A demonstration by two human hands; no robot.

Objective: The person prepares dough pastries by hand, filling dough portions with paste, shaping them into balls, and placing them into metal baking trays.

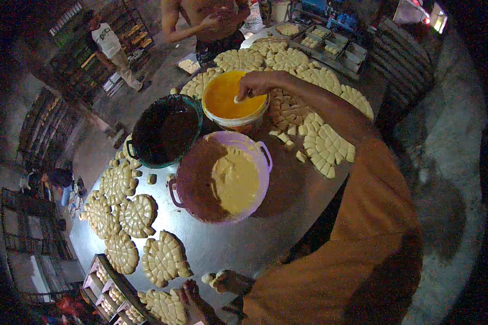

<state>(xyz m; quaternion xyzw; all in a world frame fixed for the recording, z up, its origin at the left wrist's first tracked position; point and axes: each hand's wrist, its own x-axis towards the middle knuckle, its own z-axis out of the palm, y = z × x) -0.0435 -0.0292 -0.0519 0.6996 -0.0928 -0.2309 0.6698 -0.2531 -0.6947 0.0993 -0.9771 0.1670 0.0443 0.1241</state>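
Observation:
My right hand [255,85] reaches over the white-rimmed bucket [211,114], its fingertips pinching a small pale piece of dough [237,99] above the orange-yellow contents. Low in the picture, close to my orange shirt, my left hand [234,282] is closed around a few pale dough balls [207,278]. A purple two-handled tub [192,184] stands in front of the bucket, with pale, creamy batter or dough [236,179] inside. Left of the bucket is a dark green tub [195,142] with a shadowed interior. Cut dough rounds [165,259] lie on the metal table [211,238].
Another person's hand [195,298] rests near a dough round at the lower edge. A compartmented tray [95,295] holding dough balls sits lower left. Across the table stands a bare-chested person [217,21]. More trays [333,46] are at the far right; racks [46,130] line the left.

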